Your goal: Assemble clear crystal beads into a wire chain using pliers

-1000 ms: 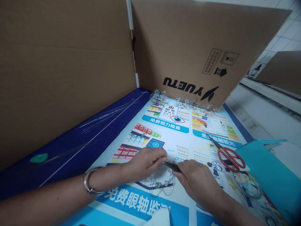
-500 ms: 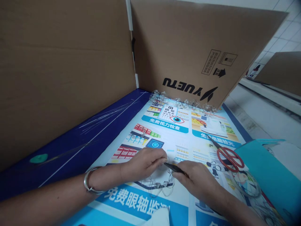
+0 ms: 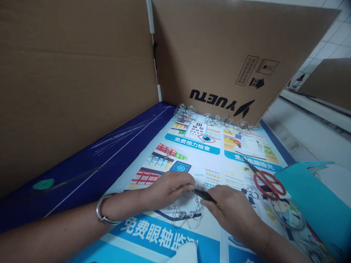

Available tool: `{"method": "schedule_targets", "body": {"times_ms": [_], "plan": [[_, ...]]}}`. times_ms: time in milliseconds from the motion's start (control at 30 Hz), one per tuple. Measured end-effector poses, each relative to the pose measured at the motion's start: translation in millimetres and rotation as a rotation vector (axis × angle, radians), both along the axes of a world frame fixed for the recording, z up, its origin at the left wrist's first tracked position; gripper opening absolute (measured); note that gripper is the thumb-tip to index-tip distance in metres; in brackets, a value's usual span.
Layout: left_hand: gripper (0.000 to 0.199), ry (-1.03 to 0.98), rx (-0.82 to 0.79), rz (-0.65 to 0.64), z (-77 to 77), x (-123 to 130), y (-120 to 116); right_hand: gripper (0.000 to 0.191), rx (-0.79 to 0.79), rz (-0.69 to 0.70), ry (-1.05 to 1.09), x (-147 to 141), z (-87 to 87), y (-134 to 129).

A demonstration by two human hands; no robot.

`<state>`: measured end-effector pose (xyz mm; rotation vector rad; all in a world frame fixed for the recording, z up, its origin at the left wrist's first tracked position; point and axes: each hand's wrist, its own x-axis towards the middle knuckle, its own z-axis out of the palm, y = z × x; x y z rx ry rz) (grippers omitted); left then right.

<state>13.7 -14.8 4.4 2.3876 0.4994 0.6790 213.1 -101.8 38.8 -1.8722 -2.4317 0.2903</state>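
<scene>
Over the printed poster, my left hand [image 3: 171, 188] is closed in a pinch on a length of beaded wire [image 3: 183, 215], whose clear beads and thin loops hang below the fingers. My right hand [image 3: 233, 204] grips a pair of pliers [image 3: 204, 196] with dark jaws; the handles are mostly hidden in the palm. The tips of the pliers meet the wire right at my left fingertips. What exactly sits between the jaws is too small to make out.
Red-handled scissors [image 3: 270, 185] lie to the right, beside a coil of wire [image 3: 297, 224] and a teal folder [image 3: 312, 197]. More beaded wire pieces [image 3: 216, 119] line the foot of the cardboard wall [image 3: 219, 54]. A green blob [image 3: 44, 184] is at left.
Both hands stay almost in place, with the pliers still at the left fingertips. The right hand has turned slightly, and a bit of yellow on the pliers' handle now shows.
</scene>
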Motion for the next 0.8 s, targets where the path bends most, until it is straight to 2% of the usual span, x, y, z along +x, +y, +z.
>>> {"method": "schedule_targets", "body": {"times_ms": [200,433,600,800], "plan": [[0.019,-0.022,0.01,-0.006,-0.6,0.3,-0.1,0.021,0.054,0.008,-0.084,-2.8,-2.1,-1.6],[0.018,-0.03,0.005,-0.027,-0.2,-0.5,0.0,0.025,-0.091,0.011,0.06,0.8,3.1,1.2],[0.019,-0.021,-0.021,-0.023,-0.7,-0.4,0.9,0.026,-0.163,0.017,0.137,3.9,0.4,6.3],[0.021,-0.012,-0.107,-0.011,-0.8,0.3,1.5,0.026,-0.063,0.014,0.055,5.7,-2.5,4.0]]}}
